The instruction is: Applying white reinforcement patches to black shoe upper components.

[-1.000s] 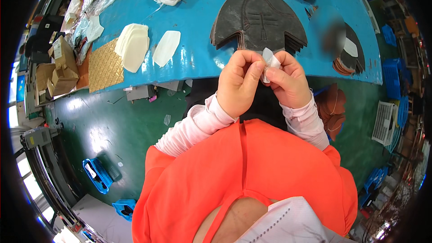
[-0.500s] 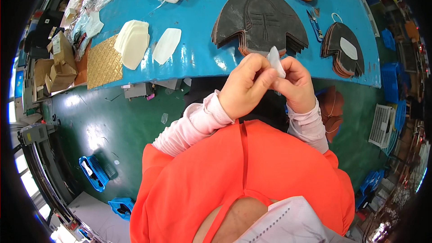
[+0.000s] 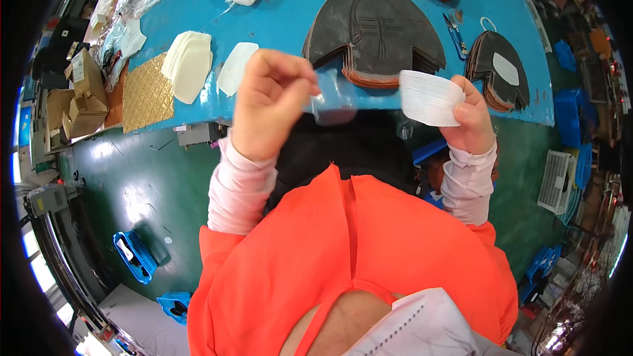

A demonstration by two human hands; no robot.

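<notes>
Left hand [image 3: 273,107] raised, forearm pointing away from body, fingers curled toward thumb. Small clear plastic film [image 3: 335,100], blurred, at its fingertips; cannot tell if gripped. Right hand [image 3: 471,120] well apart, thumb and fingers pinching a white, round-cornered, textured patch [image 3: 428,100] by its right end, over the blue table's [image 3: 514,109] near edge.
</notes>
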